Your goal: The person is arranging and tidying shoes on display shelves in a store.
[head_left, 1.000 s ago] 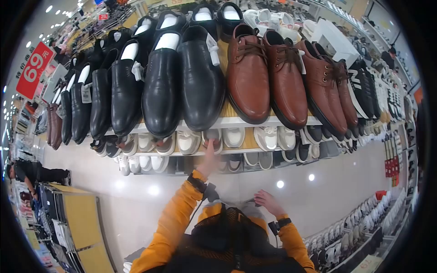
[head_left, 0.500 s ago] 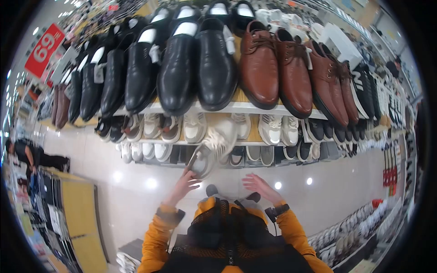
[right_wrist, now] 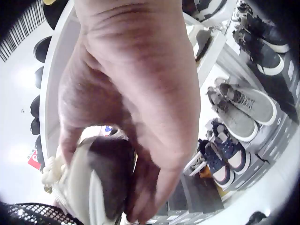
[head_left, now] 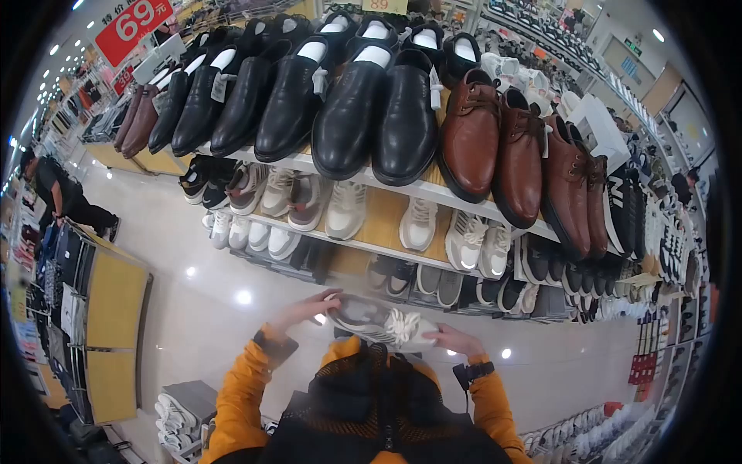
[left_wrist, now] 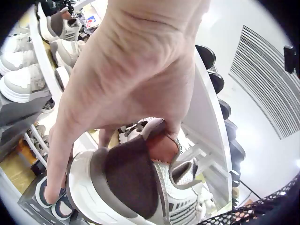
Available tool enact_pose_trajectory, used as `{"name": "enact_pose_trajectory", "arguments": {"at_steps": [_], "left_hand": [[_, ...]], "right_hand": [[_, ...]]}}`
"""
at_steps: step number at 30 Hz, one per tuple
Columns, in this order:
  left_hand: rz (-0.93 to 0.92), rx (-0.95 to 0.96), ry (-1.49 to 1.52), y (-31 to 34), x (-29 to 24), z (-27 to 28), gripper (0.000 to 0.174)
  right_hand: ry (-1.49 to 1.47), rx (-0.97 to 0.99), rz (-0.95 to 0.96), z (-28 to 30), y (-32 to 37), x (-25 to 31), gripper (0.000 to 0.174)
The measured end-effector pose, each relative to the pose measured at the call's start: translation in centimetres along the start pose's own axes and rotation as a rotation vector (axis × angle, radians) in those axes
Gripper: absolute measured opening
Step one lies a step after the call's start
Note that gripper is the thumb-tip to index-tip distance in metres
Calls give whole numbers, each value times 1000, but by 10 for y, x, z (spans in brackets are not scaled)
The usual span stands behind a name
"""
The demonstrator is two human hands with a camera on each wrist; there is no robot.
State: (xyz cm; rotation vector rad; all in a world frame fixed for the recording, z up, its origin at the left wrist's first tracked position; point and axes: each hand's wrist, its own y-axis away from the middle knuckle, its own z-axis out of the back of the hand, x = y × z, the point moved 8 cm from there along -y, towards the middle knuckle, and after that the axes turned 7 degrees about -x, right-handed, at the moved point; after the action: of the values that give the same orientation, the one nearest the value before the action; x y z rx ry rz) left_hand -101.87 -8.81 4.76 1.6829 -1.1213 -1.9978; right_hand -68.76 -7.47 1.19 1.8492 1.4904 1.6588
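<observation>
Both hands hold one white sneaker (head_left: 379, 321) sideways in front of the body, its pale laces (head_left: 403, 326) toward the right. At the heel, the left hand (head_left: 305, 311) grips it; in the left wrist view the thumb is at the reddish-lined collar (left_wrist: 162, 149) and the fingers reach around the white sole beside the dark brown heel panel (left_wrist: 131, 178). The right hand (head_left: 456, 340) grips the toe. In the right wrist view, the dark toe cap (right_wrist: 111, 159) sits between its thumb and fingers. Part of the toe is hidden behind the hand.
A shelf (head_left: 425, 182) ahead carries black loafers (head_left: 352, 116) and brown lace-ups (head_left: 470, 139). Lower tiers hold more sneakers (head_left: 345, 209). A yellow-sided rack (head_left: 120, 317) stands left, near a person in dark clothes (head_left: 66, 193). More shoes line the lower right.
The left hand reached to the lower shelf, drew the sneaker off it and brought it back toward the body. The right hand then took the toe. The sneaker turned sideways; the head view shifted.
</observation>
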Motion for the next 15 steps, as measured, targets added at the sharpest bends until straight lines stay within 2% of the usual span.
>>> {"name": "enact_pose_trajectory", "arguments": {"at_steps": [1,3,4,5,7,8,10,11,13,14,15], "left_hand": [[-64,35,-84,-7,-11,2,77],[-59,78,-157,-24,-31,3,80],[-78,87,-186,-36,-45,2,83],[-80,116,-219,-46,-58,5,91],[-341,56,-104,-37,-110,8,94],[-340,52,-113,-39,-117,11,94],[-425,-29,51,-45,-139,24,95],[-413,-50,147,-55,-134,26,93],[-510,-129,131,-58,-137,22,91],[-449,-93,63,-49,-134,13,87],[-468,-8,60,-58,-121,6,85]], "right_hand": [[5,-12,-2,-1,10,4,66],[428,123,122,-18,26,15,73],[407,113,218,-24,28,17,80],[408,98,221,-24,31,15,80],[260,8,227,-40,37,28,74],[256,12,236,-46,31,26,74],[-136,-36,257,-45,13,24,69],[-143,-38,272,-47,-1,24,69],[-344,-10,332,-54,-26,33,70],[-379,-33,359,-57,-38,40,67],[-387,-34,373,-64,-50,51,67]]}}
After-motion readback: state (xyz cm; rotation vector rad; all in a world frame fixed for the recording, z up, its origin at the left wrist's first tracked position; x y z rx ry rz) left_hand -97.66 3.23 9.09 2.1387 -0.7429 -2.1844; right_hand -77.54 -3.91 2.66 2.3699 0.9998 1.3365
